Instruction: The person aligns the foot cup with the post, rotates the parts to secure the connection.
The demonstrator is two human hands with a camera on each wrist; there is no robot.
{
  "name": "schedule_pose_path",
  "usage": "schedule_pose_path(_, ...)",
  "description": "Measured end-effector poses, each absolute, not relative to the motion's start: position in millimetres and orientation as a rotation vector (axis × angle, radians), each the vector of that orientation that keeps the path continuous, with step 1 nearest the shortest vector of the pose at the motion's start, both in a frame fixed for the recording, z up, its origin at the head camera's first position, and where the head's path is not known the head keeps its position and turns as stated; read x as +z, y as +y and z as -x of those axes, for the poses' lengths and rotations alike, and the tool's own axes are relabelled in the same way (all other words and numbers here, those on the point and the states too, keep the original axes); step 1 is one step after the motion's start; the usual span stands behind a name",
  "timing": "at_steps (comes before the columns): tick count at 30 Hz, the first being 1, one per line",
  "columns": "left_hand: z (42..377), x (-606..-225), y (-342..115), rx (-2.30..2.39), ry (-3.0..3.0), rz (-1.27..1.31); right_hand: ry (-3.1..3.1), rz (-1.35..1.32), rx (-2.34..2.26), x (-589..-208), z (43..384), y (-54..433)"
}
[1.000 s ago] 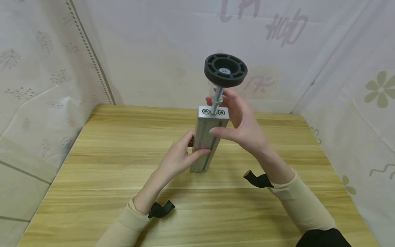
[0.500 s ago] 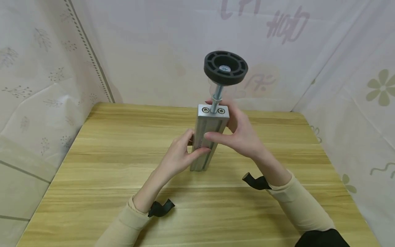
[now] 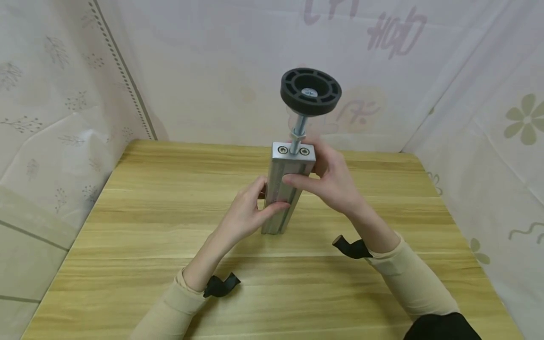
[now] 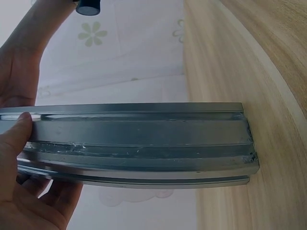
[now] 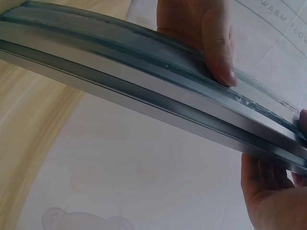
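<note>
A long silver aluminium profile (image 3: 278,172) stands nearly upright, tilted a little, its lower end at the tabletop. From its capped top rises a threaded rod (image 3: 300,123) with a hex nut (image 3: 298,136), carrying a black round levelling foot (image 3: 293,102). Two socket screws sit in the end cap (image 3: 293,158). My left hand (image 3: 248,210) grips the profile around mid-height, thumb across the front. Higher up, my right hand (image 3: 331,182) holds it from the right, thumb on the front face and fingers behind, partly hidden. The left wrist view shows the profile's grooved face (image 4: 144,132) and worn lower end.
A wood-grain table (image 3: 170,198) lies under the profile. Patterned pale cloth (image 3: 204,71) hangs behind it and at both sides. Black straps or mounts (image 3: 223,285) stick out at both wrists.
My right hand has come down from beside the rod and nut, and its fingers have closed in on the profile's upper part. The left hand and profile stay in place.
</note>
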State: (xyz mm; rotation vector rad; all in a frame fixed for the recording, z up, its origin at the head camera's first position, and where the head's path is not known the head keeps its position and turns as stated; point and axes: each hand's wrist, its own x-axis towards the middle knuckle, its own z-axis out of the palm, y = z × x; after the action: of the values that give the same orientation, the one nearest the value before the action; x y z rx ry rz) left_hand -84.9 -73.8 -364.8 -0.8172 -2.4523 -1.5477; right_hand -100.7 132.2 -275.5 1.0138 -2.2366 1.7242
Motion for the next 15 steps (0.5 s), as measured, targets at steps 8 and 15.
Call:
schedule_pose_path(8, 85.9, -364.8, -74.9, -1.566, -2.448, 0.839, -2.239, -1.008, 1.710, -274.2, 101.4, 132.8)
schedule_pose_path(15, 86.8, -362.9, -76.6, -1.655, -2.464, 0.853, -2.230, -1.001, 1.709, -274.6, 102.0, 133.2)
